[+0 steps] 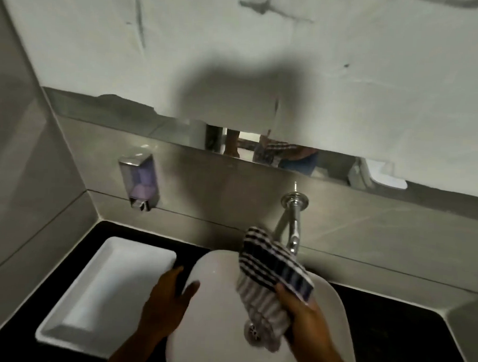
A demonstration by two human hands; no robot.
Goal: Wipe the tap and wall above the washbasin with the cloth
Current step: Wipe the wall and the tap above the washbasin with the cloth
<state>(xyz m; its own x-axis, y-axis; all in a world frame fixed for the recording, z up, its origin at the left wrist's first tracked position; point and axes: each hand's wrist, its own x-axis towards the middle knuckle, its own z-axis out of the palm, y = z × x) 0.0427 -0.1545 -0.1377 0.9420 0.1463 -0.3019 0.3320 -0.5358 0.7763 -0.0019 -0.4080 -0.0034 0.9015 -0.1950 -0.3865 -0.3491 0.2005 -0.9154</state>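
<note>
Item: cloth [271, 276], striped dark and light, bunched. Location: in your right hand [305, 320], over the washbasin [333, 304]; its upper end reaches the lower part of the tap [293, 225], though actual contact is not clear. Right fingers [283, 289]: curled closed on the cloth.

Item: left hand [165, 301]. Location: resting on the washbasin's left rim. Fingers: spread open, holding nothing, apparently bracing you.

Item: tap, chrome, wall-mounted, spout angled down toward the basin. Wall [232, 186]: grey tile, with a soap dispenser [139, 182] to the left and a mirror strip [261, 148] above. Table [390, 327]: black, carrying a white tray [110, 285] beside the basin.

Step in hand, as judged: wiping the tap. To do it well, wrap the cloth around the spout instead of dabbing one side, and draw it from the wall flange down to the outlet. Keep your left hand braced. Then take the tile in overlapping passes, minding the dispenser.
</note>
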